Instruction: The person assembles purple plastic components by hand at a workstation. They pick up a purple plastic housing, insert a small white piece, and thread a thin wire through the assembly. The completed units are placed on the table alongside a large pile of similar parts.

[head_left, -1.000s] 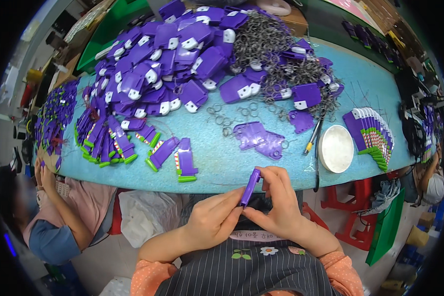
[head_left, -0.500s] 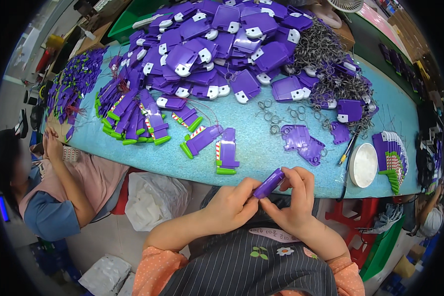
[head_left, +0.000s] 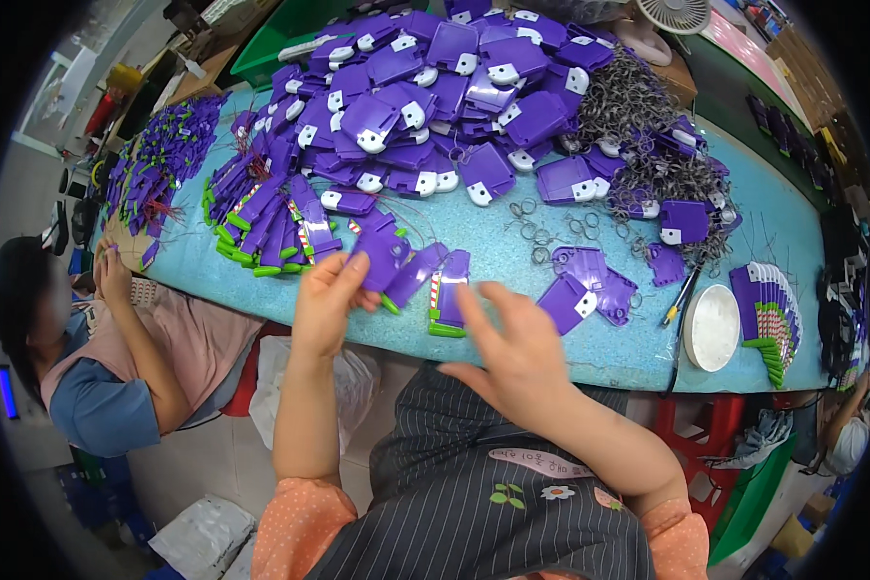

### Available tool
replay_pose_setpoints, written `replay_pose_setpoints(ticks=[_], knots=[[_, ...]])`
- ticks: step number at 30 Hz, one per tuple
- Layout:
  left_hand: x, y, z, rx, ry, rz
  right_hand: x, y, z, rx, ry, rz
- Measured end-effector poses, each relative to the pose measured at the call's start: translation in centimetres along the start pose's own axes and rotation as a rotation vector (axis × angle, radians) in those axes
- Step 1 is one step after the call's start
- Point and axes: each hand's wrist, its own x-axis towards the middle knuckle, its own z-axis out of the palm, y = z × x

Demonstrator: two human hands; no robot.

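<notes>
My left hand point(head_left: 331, 302) pinches a flat purple plastic shell point(head_left: 385, 253) between thumb and fingers, over the near part of the table. My right hand point(head_left: 517, 348), slightly blurred, has its thumb and fingers apart and holds nothing. Its fingertips are beside a purple wing piece point(head_left: 451, 280) with a green end and a red-and-white striped edge. Another purple wing piece point(head_left: 416, 275) lies between the hands, partly hidden by the held shell. Right of my right hand, a purple shell with a white corner point(head_left: 563, 302) rests against other purple shells point(head_left: 613, 295).
A large heap of purple-and-white shells point(head_left: 440, 97) covers the back of the blue table point(head_left: 474, 227). Metal rings point(head_left: 628, 106) are piled beside it. Wing pieces point(head_left: 266, 227) lie left; a white bowl point(head_left: 712, 329) and fanned wing pieces point(head_left: 769, 314) right. A person point(head_left: 116, 358) sits at left.
My hands have parted; the left moved up and left and now holds a purple shell. My right hand opened over the table. A white-cornered shell now lies by the loose shells at right.
</notes>
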Motion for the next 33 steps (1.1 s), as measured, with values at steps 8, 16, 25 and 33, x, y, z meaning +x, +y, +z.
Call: replay_pose_setpoints(ticks=[8, 16, 25, 33], knots=[[-5.0, -0.4, 6.5, -0.307, -0.099, -0.227, -1.7, 1.9, -1.4, 0.296, 0.137, 0.071], [-6.2, -0.9, 11.5, 0.250, -0.159, 0.131, -4.4, 3.4, -2.0, 0.630, 0.075, 0.381], [-4.9, -1.9, 10.2, 0.579, -0.367, 0.669, -5.3, 3.3, -0.8, 0.017, -0.083, -0.091], [-5.7, -3.0, 11.0, 0.726, -0.227, 0.832, -9.9, 3.9, -0.4, -0.142, 0.032, -0.045]])
